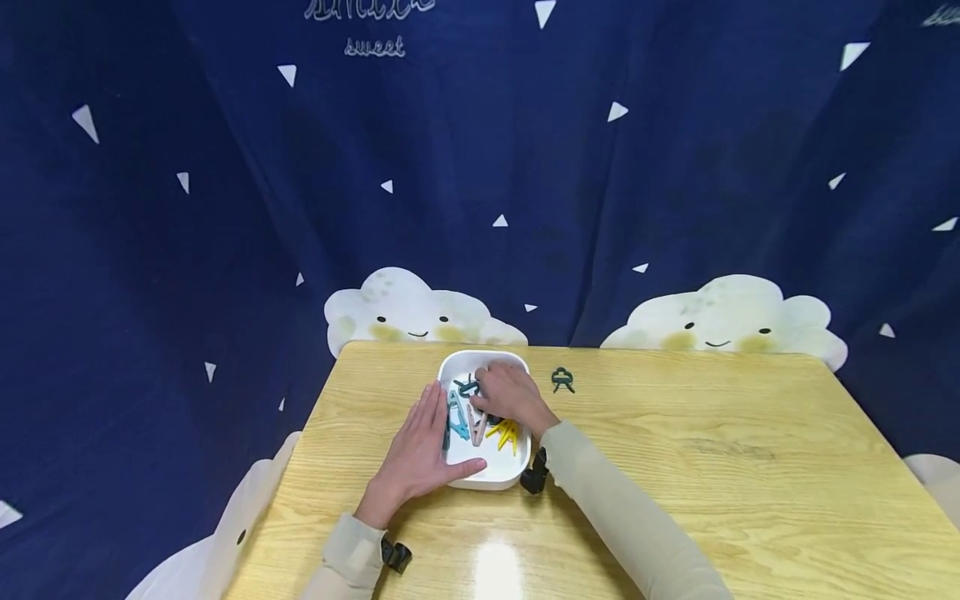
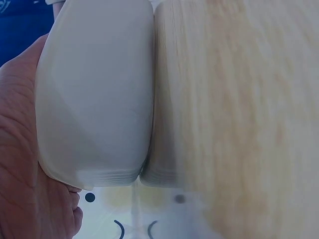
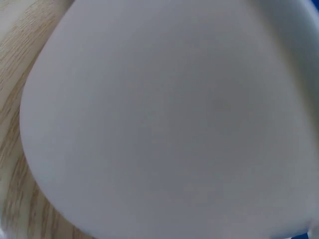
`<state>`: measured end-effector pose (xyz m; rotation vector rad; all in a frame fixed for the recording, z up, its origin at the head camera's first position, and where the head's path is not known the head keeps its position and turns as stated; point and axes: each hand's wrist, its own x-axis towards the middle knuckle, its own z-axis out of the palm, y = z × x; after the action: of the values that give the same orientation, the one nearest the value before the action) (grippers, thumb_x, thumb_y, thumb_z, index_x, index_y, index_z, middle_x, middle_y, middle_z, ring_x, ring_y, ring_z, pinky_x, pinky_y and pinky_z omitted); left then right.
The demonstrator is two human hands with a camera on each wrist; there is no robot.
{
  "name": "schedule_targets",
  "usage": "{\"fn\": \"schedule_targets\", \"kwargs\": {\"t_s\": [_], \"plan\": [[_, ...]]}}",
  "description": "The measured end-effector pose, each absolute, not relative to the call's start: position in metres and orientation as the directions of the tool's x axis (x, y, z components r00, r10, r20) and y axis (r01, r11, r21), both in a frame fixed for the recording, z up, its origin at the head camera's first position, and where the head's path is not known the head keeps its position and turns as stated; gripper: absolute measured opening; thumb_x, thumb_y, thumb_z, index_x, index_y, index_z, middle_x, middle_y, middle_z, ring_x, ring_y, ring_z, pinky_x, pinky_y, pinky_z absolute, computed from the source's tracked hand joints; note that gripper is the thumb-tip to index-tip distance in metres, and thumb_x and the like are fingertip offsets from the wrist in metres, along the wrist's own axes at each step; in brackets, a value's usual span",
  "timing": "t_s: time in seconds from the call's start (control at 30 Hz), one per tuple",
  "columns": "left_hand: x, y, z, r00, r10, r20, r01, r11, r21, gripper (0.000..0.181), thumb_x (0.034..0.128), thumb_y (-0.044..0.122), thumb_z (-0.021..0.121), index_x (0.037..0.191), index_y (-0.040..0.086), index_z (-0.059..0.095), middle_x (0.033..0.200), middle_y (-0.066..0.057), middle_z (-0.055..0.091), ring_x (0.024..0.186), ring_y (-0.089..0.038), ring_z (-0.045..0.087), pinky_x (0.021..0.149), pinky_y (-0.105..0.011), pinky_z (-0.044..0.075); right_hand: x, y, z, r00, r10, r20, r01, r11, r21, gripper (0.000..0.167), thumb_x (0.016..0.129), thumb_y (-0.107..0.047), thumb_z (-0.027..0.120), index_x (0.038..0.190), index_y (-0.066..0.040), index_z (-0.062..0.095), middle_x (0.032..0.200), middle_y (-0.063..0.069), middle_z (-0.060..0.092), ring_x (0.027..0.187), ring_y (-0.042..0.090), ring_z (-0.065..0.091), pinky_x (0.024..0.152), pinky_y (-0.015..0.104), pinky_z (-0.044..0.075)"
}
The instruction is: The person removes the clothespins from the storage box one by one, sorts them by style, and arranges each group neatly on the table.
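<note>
A white container (image 1: 489,481) holds teal clips (image 1: 458,423), a pale pink clip (image 1: 476,427), yellow clips (image 1: 507,432) and a dark green clip (image 1: 468,387). My left hand (image 1: 416,450) rests along its left side with straight fingers, the thumb over the front rim. In the left wrist view, the hand (image 2: 19,134) lies against the container wall (image 2: 94,94). My right hand (image 1: 513,396) reaches in from the right, fingers bent beside the dark green clip; whether it pinches anything is hidden. Only the container's pale side (image 3: 159,119) fills the right wrist view.
Another dark green clip (image 1: 562,380) lies on the wooden table (image 1: 720,450), right of the container near the back edge. Behind the table hangs a dark blue curtain (image 1: 450,125) with white triangles and clouds. Each wrist wears a black device.
</note>
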<state>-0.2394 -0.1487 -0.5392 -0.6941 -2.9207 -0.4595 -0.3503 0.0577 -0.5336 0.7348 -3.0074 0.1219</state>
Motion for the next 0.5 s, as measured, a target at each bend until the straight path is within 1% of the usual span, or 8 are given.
{"fn": "schedule_targets", "kwargs": {"t_s": [0.13,0.2,0.27,0.37,0.43,0.5], "plan": [[-0.2386,-0.1501,-0.5402,-0.895,0.419,0.152,0.446,0.855,0.265,0.137,0.079,0.096,0.047,0.165,0.0,0.002,0.174,-0.014,-0.007,0.162,-0.028,-0.002,0.13,-0.042,0.011,-0.3499,0.0566,-0.5343,-0.884,-0.464,0.06,-0.468,0.88,-0.081,0.031,0.098,-0.047,0.069,0.094,-0.016,0.068,0.081,-0.001,0.057,0.074,0.019,0.053,0.071,0.036,0.046],[-0.2383,-0.1504,-0.54,-0.895,0.419,0.15,0.445,0.855,0.265,0.136,0.0794,0.096,0.047,0.165,0.0,0.001,0.174,-0.015,-0.006,0.162,-0.028,-0.001,0.13,-0.042,0.011,-0.3495,0.0565,-0.5342,-0.884,-0.464,0.06,-0.468,0.88,-0.085,0.031,0.098,-0.047,0.07,0.094,-0.016,0.069,0.081,-0.001,0.057,0.074,0.018,0.053,0.07,0.035,0.046],[-0.238,-0.1506,-0.5396,-0.896,0.417,0.15,0.443,0.856,0.266,0.136,0.0795,0.095,0.047,0.165,0.0,0.001,0.174,-0.017,-0.004,0.162,-0.029,0.0,0.13,-0.043,0.012,-0.3494,0.0565,-0.5344,-0.883,-0.465,0.061,-0.469,0.88,-0.08,0.03,0.097,-0.047,0.07,0.098,-0.017,0.07,0.083,-0.002,0.057,0.075,0.018,0.053,0.07,0.034,0.046],[-0.238,-0.1503,-0.5392,-0.897,0.415,0.153,0.442,0.857,0.265,0.136,0.0793,0.095,0.048,0.165,-0.002,0.006,0.174,-0.019,0.001,0.162,-0.03,0.002,0.13,-0.043,0.013,-0.3486,0.0569,-0.5342,-0.881,-0.47,0.052,-0.472,0.879,-0.069,0.034,0.097,-0.046,0.068,0.117,-0.019,0.072,0.09,-0.001,0.058,0.079,0.017,0.052,0.073,0.035,0.046],[-0.2382,-0.1499,-0.5391,-0.895,0.416,0.16,0.445,0.856,0.262,0.136,0.0793,0.095,0.048,0.165,-0.003,0.009,0.174,-0.02,0.003,0.162,-0.03,0.003,0.13,-0.043,0.014,-0.348,0.0574,-0.534,-0.879,-0.475,0.046,-0.477,0.877,-0.052,0.041,0.098,-0.044,0.066,0.132,-0.023,0.069,0.095,0.0,0.058,0.082,0.018,0.051,0.074,0.035,0.046],[-0.2384,-0.149,-0.5389,-0.892,0.42,0.169,0.452,0.854,0.26,0.136,0.0793,0.095,0.048,0.165,-0.005,0.012,0.174,-0.02,0.005,0.162,-0.031,0.004,0.13,-0.044,0.015,-0.3471,0.058,-0.5334,-0.877,-0.478,0.039,-0.479,0.877,-0.041,0.046,0.099,-0.043,0.064,0.142,-0.028,0.065,0.097,0.001,0.057,0.083,0.018,0.051,0.075,0.035,0.045]]}}
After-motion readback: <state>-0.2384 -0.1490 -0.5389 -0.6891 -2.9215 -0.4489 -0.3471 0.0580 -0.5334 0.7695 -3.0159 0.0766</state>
